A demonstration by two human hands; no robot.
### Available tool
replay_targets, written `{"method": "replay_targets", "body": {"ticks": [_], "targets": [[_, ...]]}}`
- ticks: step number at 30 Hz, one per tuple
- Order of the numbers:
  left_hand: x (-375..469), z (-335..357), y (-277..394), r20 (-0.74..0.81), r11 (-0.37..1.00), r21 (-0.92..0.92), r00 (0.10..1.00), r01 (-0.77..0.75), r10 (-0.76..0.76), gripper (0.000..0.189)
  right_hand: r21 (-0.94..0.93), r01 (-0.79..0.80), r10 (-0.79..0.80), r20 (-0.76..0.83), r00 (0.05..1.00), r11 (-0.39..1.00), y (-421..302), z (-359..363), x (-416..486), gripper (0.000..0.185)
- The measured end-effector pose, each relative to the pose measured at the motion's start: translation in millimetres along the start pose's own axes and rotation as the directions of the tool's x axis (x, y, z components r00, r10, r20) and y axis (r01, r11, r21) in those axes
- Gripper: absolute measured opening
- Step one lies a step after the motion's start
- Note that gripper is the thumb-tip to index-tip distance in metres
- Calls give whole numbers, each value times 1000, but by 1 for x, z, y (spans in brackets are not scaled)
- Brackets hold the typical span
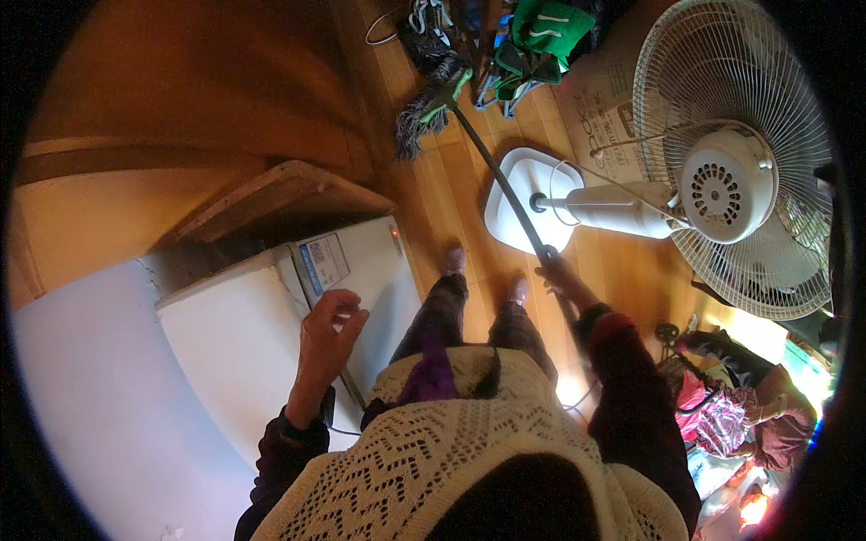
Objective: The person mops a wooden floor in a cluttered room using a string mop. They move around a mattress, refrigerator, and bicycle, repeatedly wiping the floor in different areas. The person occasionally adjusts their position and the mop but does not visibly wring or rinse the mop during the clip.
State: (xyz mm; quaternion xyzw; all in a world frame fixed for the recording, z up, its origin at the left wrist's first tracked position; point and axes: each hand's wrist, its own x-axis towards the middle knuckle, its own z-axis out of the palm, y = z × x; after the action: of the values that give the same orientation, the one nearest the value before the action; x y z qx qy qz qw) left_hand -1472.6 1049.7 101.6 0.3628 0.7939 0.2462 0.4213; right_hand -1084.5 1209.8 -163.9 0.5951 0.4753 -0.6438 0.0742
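Note:
My right hand point(563, 278) is closed around the dark handle of a string mop point(497, 169). The handle slants away from me to a green mop head point(446, 98) with grey strings point(411, 128) resting on the wood-look floor point(433, 186). Partway along, it crosses in front of the white base point(515, 196) of a pedestal fan. Raised at the left, my left hand point(328, 331) holds nothing, with thumb and fingers curled but apart. It hovers in front of a white appliance point(389, 284), likely a refrigerator, which has a small red light and a printed label.
The fan's wire cage point(737, 74) and motor housing point(727, 186) fill the right side. Behind it stands a cardboard box point(602, 128) bearing writing. A green folding chair point(541, 40) is at the far end. Clothes and bags point(731, 412) are piled at lower right. A wooden panel point(284, 196) leans behind the appliance.

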Motion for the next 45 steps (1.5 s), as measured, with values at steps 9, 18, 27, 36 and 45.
{"method": "replay_targets", "body": {"ticks": [9,18,27,36,45], "targets": [[1,8,3,-11,1000,22,1000,17,-16,23,58,-52,45,120,992,997,-3,22,-29,52],[6,15,14,10,998,64,1000,15,-15,23,234,-118,53,268,962,965,16,7,-98,47],[9,26,30,111,1000,15,994,-5,3,25,10,-210,209,35,977,978,48,-5,-249,31],[18,36,19,149,987,28,977,-161,155,23,16,11,-10,-53,999,1000,39,5,-260,33],[11,36,16,155,995,78,987,-59,47,22,-186,296,-335,-235,913,937,34,11,-78,36]]}}
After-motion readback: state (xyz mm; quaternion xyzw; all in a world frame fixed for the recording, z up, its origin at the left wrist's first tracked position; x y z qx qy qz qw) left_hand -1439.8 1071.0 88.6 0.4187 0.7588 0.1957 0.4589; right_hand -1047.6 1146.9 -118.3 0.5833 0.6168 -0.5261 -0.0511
